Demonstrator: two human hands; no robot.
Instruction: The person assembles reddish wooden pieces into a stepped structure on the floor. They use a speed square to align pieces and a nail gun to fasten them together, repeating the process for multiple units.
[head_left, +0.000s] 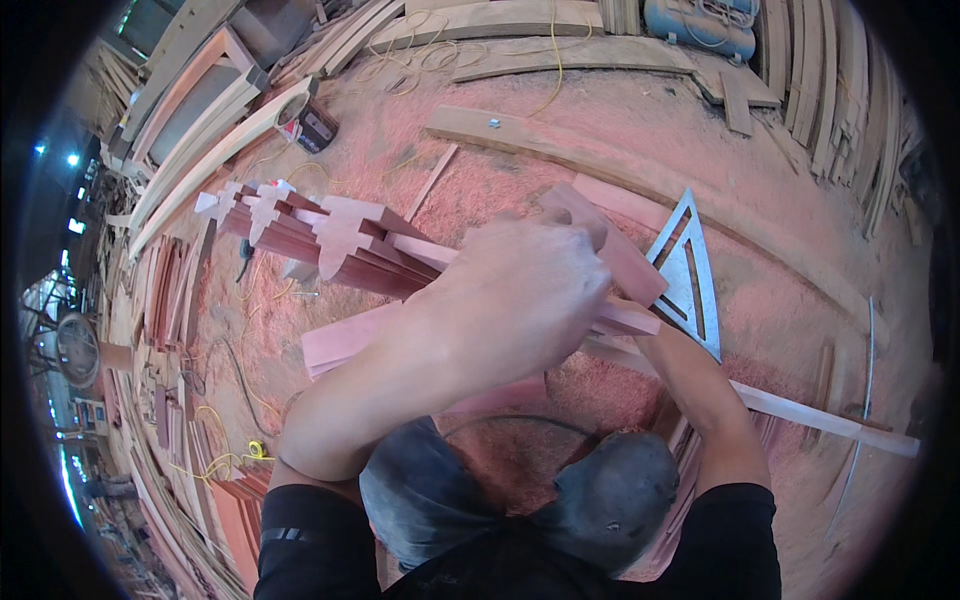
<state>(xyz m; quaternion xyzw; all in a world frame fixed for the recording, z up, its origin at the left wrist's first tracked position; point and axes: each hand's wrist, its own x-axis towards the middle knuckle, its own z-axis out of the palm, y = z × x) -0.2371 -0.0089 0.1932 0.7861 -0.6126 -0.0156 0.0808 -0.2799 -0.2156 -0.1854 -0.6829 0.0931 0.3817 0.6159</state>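
Observation:
My left hand (530, 285) is closed, with its fingers curled at the near edge of a flat reddish wooden block (625, 255). My right forearm (690, 375) reaches in under that block; the hand at its end is hidden behind the left hand and the wood. A narrow wooden strip (630, 319) pokes out below my left fist. To the left lies a row of notched reddish wooden pieces (350, 235) with cross-shaped ends. A silver triangular square (706, 290) with cut-out slots stands tilted just right of the block.
Reddish sawdust covers the floor (500, 190). A long plank (570, 150) lies beyond my hands. A pale wooden bar (820, 410) juts out to the right. A dark can (308, 125), a yellow tape measure (258, 449), cords, stacked boards and a blue tank (700, 28) surround the spot.

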